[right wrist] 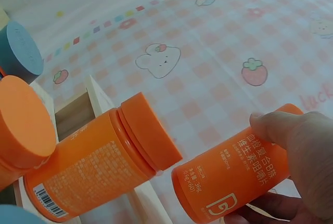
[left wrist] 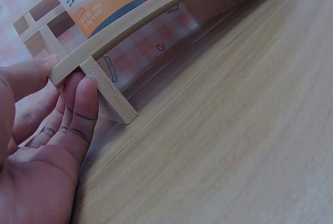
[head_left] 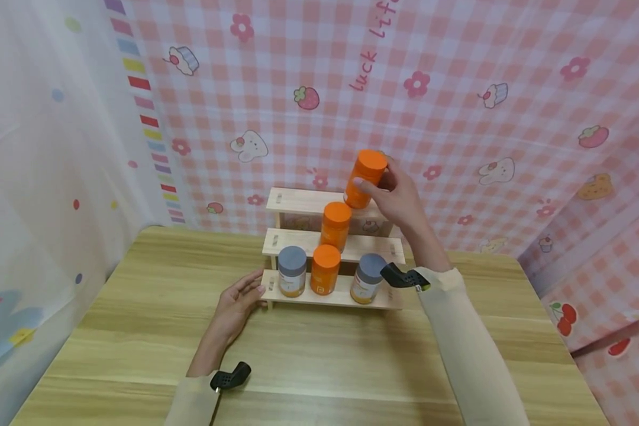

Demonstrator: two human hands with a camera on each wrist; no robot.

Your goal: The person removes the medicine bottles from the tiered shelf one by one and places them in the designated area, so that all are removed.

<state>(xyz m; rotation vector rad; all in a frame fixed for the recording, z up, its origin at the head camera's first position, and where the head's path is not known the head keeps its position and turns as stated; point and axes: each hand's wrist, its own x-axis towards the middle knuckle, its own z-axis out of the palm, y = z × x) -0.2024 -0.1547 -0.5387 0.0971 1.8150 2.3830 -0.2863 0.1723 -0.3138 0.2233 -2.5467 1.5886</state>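
My right hand [head_left: 403, 201] holds an orange vitamin bottle [head_left: 367, 168] between thumb and fingers, slightly tilted, at the top tier of a three-step wooden rack [head_left: 303, 201]. In the right wrist view the label of this vitamin bottle [right wrist: 229, 174] faces the camera, thumb near its lid. A second orange bottle [head_left: 334, 228] stands on the middle tier. On the bottom tier are a third orange bottle [head_left: 325, 272] and two grey-lidded bottles, one left [head_left: 291, 275] and one right [head_left: 366, 281]. My left hand [head_left: 235, 305] pinches the bottom tier's left end, thumb above and fingers beneath the board [left wrist: 78, 60].
The rack stands toward the back of a wood-grain table [head_left: 319, 367]. Close behind it hangs a pink checked curtain [head_left: 277, 77], with a white dotted curtain [head_left: 48, 148] at the left. Each wrist wears a black camera mount.
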